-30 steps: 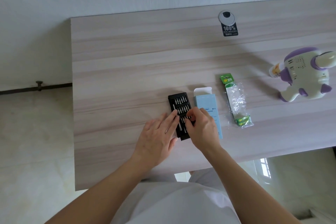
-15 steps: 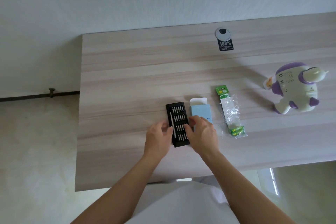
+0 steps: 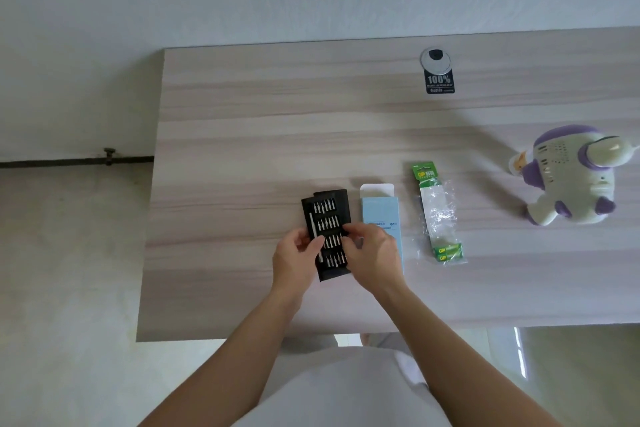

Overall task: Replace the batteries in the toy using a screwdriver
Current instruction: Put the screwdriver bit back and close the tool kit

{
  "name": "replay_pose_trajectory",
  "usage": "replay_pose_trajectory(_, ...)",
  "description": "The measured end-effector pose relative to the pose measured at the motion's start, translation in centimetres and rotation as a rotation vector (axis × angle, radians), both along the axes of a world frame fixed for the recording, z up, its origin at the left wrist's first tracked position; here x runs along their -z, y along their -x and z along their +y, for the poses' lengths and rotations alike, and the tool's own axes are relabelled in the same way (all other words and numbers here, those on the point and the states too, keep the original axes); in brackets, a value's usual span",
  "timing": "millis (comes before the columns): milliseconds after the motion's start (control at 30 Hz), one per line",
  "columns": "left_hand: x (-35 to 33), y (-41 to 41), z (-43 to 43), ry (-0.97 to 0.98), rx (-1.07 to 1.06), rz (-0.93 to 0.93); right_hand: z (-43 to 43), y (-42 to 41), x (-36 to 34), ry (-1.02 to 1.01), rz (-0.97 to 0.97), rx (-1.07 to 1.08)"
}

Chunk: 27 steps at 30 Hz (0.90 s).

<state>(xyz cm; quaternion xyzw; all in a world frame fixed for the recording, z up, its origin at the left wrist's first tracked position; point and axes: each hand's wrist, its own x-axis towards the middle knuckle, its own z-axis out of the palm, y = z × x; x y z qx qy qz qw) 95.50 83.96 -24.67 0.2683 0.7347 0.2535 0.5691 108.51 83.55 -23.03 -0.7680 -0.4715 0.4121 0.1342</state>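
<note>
Lying near the front edge of the wooden table, toward its left half, a black screwdriver kit tray is seen with rows of silver bits and a slim driver handle along its left side. The tray's left edge is gripped by the left hand, fingers curled and thumb laid on the tray's face. The tray's right side is met by the right hand, whose fingertips are drawn together over the bit rows; whether a bit is pinched cannot be told. Just beside the tray, a pale blue box is partly covered by that hand. Further right a green battery pack lies flat. Close to the right edge, the white and purple toy is resting, well apart from both hands.
</note>
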Motion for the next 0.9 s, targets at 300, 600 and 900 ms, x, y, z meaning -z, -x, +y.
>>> replay_pose_trajectory(300,-1.1,4.5,-0.1,0.024,-0.193,-0.211,0.7,2.8,-1.1,0.018,-0.44,-0.183)
replay_pose_trajectory(600,-0.9,9.0,0.5,0.009,-0.163,-0.255,1.5,6.1,-1.1,0.192,-0.559,-0.073)
replay_pose_trajectory(900,-1.5,10.7,1.3,0.055,-0.174,-0.333,2.5,5.6,0.1,0.279,-0.355,-0.009)
